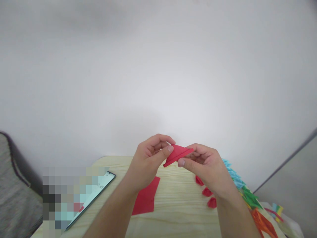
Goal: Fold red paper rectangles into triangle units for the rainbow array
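Note:
A small folded red paper piece [177, 154] is held up above a light wooden table [173, 215]. My left hand [148, 160] pinches its left end between thumb and forefinger. My right hand [206, 165] pinches its right end, thumb underneath. Both hands are closed on the paper, which looks like a flat triangle. Directly below the hands a flat sheet of red paper [146, 197] lies on the table.
Three small folded red pieces [206, 192] lie on the table by my right wrist. A stack of blue, green and orange folded papers [247, 195] runs along the right edge. A phone [92, 195] lies at left. A white wall stands behind.

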`<state>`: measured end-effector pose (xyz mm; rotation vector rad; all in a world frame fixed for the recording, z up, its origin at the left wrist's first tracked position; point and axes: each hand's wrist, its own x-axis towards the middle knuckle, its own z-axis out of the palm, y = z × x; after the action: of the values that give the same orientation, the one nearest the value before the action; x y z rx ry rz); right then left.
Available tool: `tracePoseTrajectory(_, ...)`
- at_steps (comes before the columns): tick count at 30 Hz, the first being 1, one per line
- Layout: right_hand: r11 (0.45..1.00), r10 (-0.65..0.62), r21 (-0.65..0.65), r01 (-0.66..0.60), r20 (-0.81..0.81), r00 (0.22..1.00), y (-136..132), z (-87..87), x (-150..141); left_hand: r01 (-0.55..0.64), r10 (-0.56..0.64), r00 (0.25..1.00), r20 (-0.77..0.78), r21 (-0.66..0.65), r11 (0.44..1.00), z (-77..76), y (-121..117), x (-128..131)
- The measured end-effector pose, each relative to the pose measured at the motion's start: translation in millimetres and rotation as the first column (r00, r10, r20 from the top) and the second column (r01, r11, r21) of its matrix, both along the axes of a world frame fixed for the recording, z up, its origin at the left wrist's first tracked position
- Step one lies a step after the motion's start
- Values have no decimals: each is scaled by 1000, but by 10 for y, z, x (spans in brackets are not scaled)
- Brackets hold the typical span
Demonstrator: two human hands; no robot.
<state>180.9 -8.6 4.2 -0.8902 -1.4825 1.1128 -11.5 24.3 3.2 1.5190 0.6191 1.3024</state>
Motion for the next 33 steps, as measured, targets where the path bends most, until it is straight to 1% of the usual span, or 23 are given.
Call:
tracePoseTrajectory(5, 1000, -13, 26, 12, 20, 1000, -2, 20, 12, 30, -30, 1000, 1, -16, 999, -4, 6, -3)
tracePoseTrajectory(12, 999, 2, 47, -1, -20, 1000, -5, 50, 0, 30, -31, 999, -27, -38, 999, -23, 5, -5)
tracePoseTrajectory(17, 999, -10, 51, 11, -6, 1000, 4, 33, 2, 32, -34, 998, -51, -45, 998, -34, 15, 2)
tracePoseTrajectory(22, 998, 16, 63, -15, -20, 1000, -11, 36, 3, 37, -39, 998, -55, -39, 999, -32, 17, 6)
tracePoseTrajectory(33, 997, 14, 79, -13, -6, 1000, -16, 70, -8, 70, -74, 993, -89, -53, 996, -15, 11, -10)
